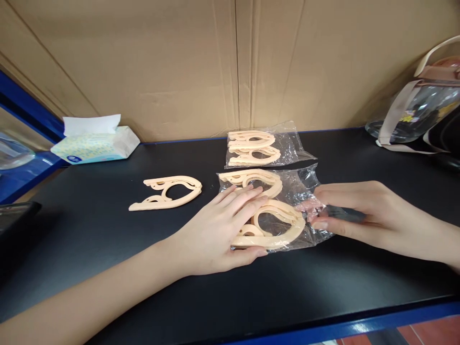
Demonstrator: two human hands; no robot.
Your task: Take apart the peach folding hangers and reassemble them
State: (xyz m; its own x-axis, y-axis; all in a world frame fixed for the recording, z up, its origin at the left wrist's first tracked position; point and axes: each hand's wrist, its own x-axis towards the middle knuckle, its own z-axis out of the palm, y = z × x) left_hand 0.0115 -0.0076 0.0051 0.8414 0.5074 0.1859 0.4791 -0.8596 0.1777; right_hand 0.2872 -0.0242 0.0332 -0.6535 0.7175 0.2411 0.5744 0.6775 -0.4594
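A clear plastic bag (pixel 304 189) with peach folding hangers (pixel 278 225) in it lies mid-table. My left hand (pixel 219 230) lies flat on these hangers, fingers stretched out and the thumb under the lower edge. My right hand (pixel 354 211) pinches the bag's open end at its right side between thumb and fingers. A loose peach hanger (pixel 168 192) lies bare on the black table (pixel 89 230) to the left. A second bag of hangers (pixel 253 147) sits just behind.
A tissue pack (pixel 97 141) stands at the back left beside a blue shelf frame (pixel 25 108). A clear bottle with a beige strap (pixel 417 112) lies at the back right. Cardboard (pixel 179 62) forms the back wall. A dark object (pixel 14 213) sits at the left edge.
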